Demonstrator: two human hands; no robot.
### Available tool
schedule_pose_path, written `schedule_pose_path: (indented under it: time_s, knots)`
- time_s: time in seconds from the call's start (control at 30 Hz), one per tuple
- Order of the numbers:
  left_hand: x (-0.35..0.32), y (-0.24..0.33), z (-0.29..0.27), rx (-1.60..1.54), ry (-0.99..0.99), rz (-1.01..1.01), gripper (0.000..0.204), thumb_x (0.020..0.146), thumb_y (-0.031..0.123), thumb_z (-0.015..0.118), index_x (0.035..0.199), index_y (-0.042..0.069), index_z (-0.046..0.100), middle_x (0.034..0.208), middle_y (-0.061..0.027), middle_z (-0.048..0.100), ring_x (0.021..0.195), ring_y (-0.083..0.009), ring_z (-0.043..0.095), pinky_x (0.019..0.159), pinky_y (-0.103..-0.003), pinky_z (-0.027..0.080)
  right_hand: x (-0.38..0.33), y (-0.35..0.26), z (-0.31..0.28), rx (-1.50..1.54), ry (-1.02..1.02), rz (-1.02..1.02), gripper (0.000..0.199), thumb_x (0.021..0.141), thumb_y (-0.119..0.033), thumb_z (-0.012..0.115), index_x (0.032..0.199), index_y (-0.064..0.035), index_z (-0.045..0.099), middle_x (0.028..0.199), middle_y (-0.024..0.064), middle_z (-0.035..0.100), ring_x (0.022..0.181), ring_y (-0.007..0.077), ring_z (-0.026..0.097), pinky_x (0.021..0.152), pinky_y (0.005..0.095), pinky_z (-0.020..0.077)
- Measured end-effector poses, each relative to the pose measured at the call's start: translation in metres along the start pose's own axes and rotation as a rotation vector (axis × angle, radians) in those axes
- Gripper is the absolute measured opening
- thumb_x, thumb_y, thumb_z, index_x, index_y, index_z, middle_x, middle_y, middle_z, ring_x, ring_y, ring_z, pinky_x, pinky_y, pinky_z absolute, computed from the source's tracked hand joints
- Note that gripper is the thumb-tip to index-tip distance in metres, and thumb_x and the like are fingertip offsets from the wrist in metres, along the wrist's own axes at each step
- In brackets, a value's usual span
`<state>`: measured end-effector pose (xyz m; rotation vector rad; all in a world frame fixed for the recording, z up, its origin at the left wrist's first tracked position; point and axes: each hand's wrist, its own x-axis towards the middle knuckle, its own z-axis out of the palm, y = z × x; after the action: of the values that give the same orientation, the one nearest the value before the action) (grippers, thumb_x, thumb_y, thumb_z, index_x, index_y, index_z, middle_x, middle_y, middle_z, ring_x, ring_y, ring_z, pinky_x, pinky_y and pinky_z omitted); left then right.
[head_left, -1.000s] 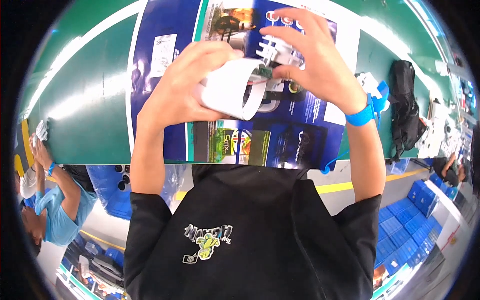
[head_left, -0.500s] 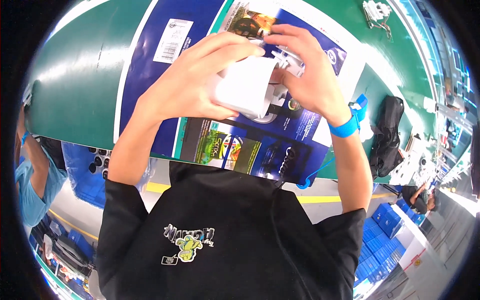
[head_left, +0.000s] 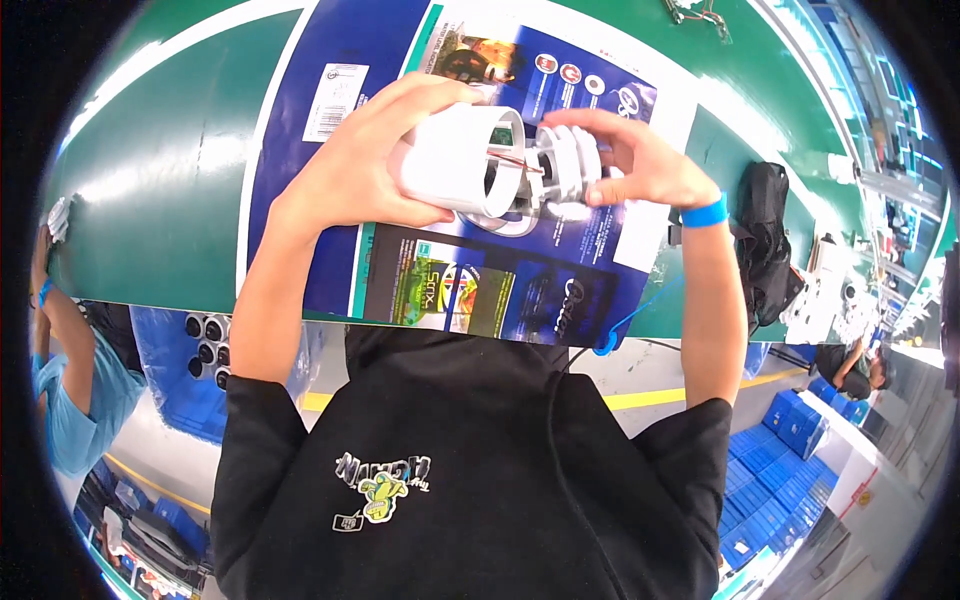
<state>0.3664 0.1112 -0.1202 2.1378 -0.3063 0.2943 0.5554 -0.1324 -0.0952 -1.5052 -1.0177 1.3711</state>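
My left hand (head_left: 362, 160) is wrapped round a smooth white plastic housing (head_left: 440, 160), which lies on its side with its open end toward the right. Beyond that opening, my right hand (head_left: 655, 165) grips a round white ribbed part (head_left: 572, 165) between thumb and fingers. Thin reddish-brown wires (head_left: 513, 158) run across the gap between the two pieces. Just below the housing shows a curved white loop (head_left: 503, 226); I cannot tell whether it belongs to it. A blue strap (head_left: 706, 212) circles my right wrist.
Printed blue cardboard (head_left: 345, 30) covers the green table (head_left: 170, 200) under my hands. A black bag (head_left: 765, 240) lies to the right, a wired part (head_left: 700, 15) at the far right. Left of me are a co-worker (head_left: 85, 400) and a blue bin (head_left: 175, 385) with round parts.
My right hand has moved right and now holds the ribbed part apart from the housing. The housing has shifted slightly left, and its open end now shows more fully.
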Motion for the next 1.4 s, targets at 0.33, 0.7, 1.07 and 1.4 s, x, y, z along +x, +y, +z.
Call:
schedule_pose_path:
  time_s: [0.33,0.7,1.07,1.4]
  knots:
    - [-0.006,0.009,0.018,0.149,0.116,0.008,0.086,0.048,0.015,0.084,0.127,0.012,0.049,0.122,-0.0098,0.05,0.112,-0.0304,0.051,0.091,-0.037,0.047,-0.022,-0.063,0.056,-1.138,0.601,-0.421,0.066,0.054,-0.002,0.073,0.118,-0.0066,0.055,0.119,0.0117,0.055,0.105,0.0348,0.051,0.091,0.0417,0.0437]
    - [-0.001,0.007,0.033,0.286,0.444,0.198,0.084,0.045,0.014,0.086,0.121,0.012,0.048,0.116,-0.0082,0.052,0.101,-0.0303,0.054,0.085,-0.039,0.048,-0.001,-0.064,0.074,-0.095,0.829,0.064,0.044,0.085,-0.034,0.063,0.106,0.003,0.052,0.086,0.0081,0.061,0.071,0.0116,0.057,0.052,0.0238,0.0464]
    - [-0.002,0.01,0.04,0.345,0.531,0.288,0.087,0.041,0.013,0.085,0.119,0.012,0.047,0.113,-0.009,0.052,0.101,-0.0309,0.054,0.081,-0.04,0.047,0.011,-0.067,0.077,0.035,0.649,0.372,0.057,0.089,-0.053,0.048,0.102,0.003,0.048,0.073,0.0073,0.054,0.054,0.012,0.051,0.041,0.0254,0.0394]
    - [-0.006,0.008,0.041,0.174,0.548,0.16,0.088,0.043,0.012,0.088,0.12,0.009,0.045,0.115,-0.0109,0.049,0.104,-0.0297,0.053,0.086,-0.038,0.044,-0.001,-0.067,0.074,-0.027,0.454,0.195,0.081,0.088,-0.06,0.045,0.137,0.0,0.024,0.122,0.0176,0.046,0.093,0.0229,0.059,0.072,0.0365,0.0529]
